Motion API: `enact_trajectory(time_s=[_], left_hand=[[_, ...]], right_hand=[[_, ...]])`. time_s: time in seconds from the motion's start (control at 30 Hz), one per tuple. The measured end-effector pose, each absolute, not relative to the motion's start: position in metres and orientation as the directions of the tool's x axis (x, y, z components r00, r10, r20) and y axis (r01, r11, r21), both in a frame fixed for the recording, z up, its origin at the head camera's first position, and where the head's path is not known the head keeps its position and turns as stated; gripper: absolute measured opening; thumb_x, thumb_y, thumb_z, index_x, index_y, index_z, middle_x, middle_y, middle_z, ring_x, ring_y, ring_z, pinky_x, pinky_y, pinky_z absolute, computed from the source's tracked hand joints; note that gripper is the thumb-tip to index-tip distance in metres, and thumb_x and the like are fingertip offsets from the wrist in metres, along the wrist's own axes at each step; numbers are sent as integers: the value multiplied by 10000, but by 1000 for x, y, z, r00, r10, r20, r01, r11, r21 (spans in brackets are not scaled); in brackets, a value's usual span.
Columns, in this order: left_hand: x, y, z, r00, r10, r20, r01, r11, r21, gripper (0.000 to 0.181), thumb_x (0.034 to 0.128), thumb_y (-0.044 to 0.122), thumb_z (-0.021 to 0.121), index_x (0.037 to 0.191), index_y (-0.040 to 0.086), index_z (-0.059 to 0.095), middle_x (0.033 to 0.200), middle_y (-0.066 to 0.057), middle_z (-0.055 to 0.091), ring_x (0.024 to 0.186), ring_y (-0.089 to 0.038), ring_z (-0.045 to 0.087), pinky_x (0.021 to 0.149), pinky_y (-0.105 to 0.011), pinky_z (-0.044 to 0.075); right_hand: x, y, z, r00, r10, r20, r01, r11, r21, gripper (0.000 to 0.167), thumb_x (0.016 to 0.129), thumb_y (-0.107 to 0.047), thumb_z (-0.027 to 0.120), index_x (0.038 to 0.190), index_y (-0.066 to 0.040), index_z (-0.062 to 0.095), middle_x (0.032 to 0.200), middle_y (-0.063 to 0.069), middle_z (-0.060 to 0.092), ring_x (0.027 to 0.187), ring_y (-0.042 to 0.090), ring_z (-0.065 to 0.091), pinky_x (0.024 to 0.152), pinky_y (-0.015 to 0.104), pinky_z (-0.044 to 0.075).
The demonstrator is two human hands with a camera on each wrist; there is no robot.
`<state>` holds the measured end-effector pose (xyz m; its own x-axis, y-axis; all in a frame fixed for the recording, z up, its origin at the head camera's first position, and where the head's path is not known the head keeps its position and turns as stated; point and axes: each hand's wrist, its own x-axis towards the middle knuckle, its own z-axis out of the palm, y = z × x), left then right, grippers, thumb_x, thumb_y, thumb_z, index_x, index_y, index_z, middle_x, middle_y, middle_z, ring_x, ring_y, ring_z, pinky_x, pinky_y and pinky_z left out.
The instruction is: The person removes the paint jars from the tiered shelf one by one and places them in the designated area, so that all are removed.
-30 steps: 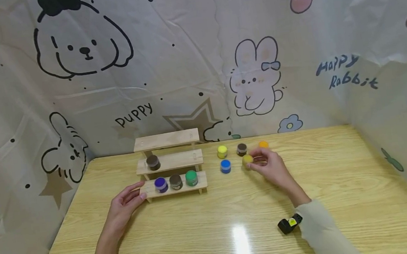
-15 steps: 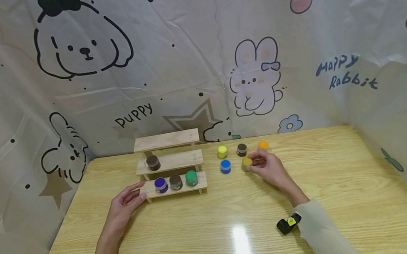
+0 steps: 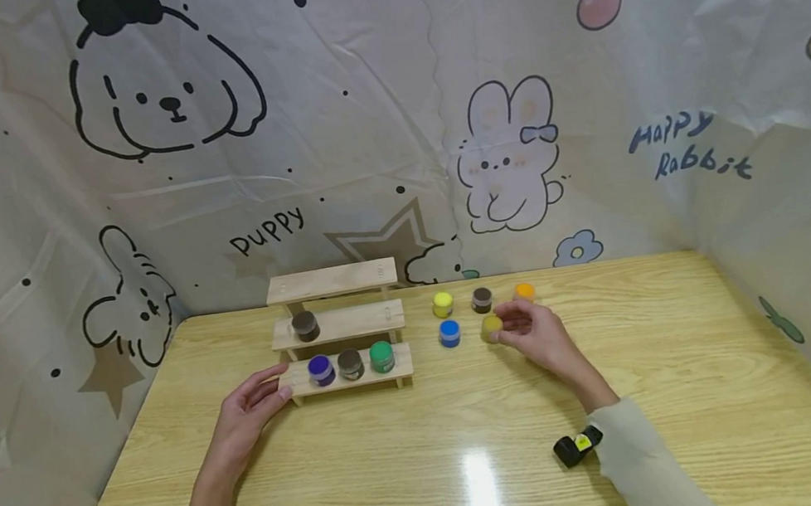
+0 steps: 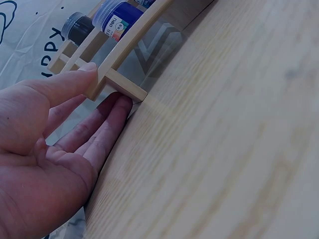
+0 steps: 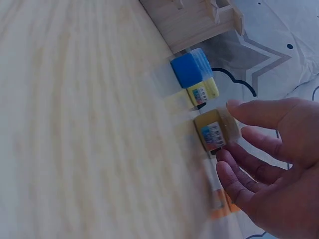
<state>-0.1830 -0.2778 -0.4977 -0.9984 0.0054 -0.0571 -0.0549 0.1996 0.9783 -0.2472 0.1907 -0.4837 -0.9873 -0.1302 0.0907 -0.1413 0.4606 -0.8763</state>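
My left hand [image 3: 240, 418] holds the left end of the lowest step of a three-tier wooden rack [image 3: 332, 278]. In the left wrist view its thumb lies on the board's end, with fingers beneath. A purple paint jar [image 3: 321, 370], a dark brown jar [image 3: 351, 364] and a green jar [image 3: 382, 357] stand on that step. Another dark jar [image 3: 305, 326] occupies the middle step. My right hand [image 3: 539, 338] pinches an ochre paint jar [image 5: 214, 132] by its clear lid, thumb on one side and fingers on the other. The jar stands on the table.
Near the right hand stand a blue jar [image 3: 450, 333], a yellow jar [image 3: 443, 305], a dark jar [image 3: 482, 300] and an orange jar [image 3: 524, 292], partly hidden by the fingers. A printed cloth [image 3: 361, 124] hangs behind the wooden table [image 3: 371, 474].
The right hand and ochre jar have shifted slightly left and toward the person, showing more of the orange jar. The left hand and rack have stayed put.
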Motion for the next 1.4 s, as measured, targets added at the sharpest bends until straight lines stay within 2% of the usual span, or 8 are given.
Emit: enact_trajectory(time_s=[0.2, 0.53, 0.93, 1.23, 1.4], left_hand=[[-182, -278, -497, -998, -1, -63, -62, 206, 976, 541, 1004, 248, 704, 1472, 31, 541, 1323, -135, 616, 1118, -34, 585, 896, -177, 516], [-182, -278, -497, -998, -2, -62, -61, 207, 976, 534, 1007, 247, 699, 1469, 29, 542, 1320, -144, 618, 1114, -38, 585, 896, -177, 517], [-181, -277, -497, -998, -17, -68, -70, 219, 973, 533, 1005, 260, 702, 1465, 38, 551, 1363, -170, 594, 1133, -29, 571, 901, -167, 510], [-182, -277, -497, -998, -13, -56, -58, 212, 976, 525, 1005, 237, 702, 1460, 24, 550, 1317, -154, 628, 1090, -27, 612, 891, -180, 522], [-183, -276, -497, -998, -19, -59, -62, 225, 972, 528, 1006, 240, 701, 1467, 34, 548, 1347, -183, 617, 1092, -14, 609, 893, -172, 517]], right_hand=[[-243, 189, -466, -988, -100, 116, -148, 441, -885, 407, 950, -129, 762, 1294, 41, 627, 1273, 189, 642, 1185, 336, 612, 998, 444, 529], [-234, 176, -444, -969, -118, 218, -246, 356, -901, 354, 951, -106, 750, 1258, 35, 646, 1261, 234, 644, 1163, 337, 621, 979, 440, 535], [-226, 141, -446, -920, -239, 310, -369, 269, -890, 346, 947, -118, 765, 1262, -22, 659, 1229, 198, 659, 1126, 355, 641, 951, 507, 545], [-226, 99, -437, -893, -293, 341, -406, 201, -891, 398, 938, -143, 777, 1302, -46, 647, 1214, 129, 681, 1133, 352, 643, 980, 570, 510], [-231, 75, -427, -875, -335, 350, -435, 226, -872, 433, 941, -159, 775, 1334, -48, 633, 1237, 165, 676, 1123, 316, 652, 986, 520, 520]])
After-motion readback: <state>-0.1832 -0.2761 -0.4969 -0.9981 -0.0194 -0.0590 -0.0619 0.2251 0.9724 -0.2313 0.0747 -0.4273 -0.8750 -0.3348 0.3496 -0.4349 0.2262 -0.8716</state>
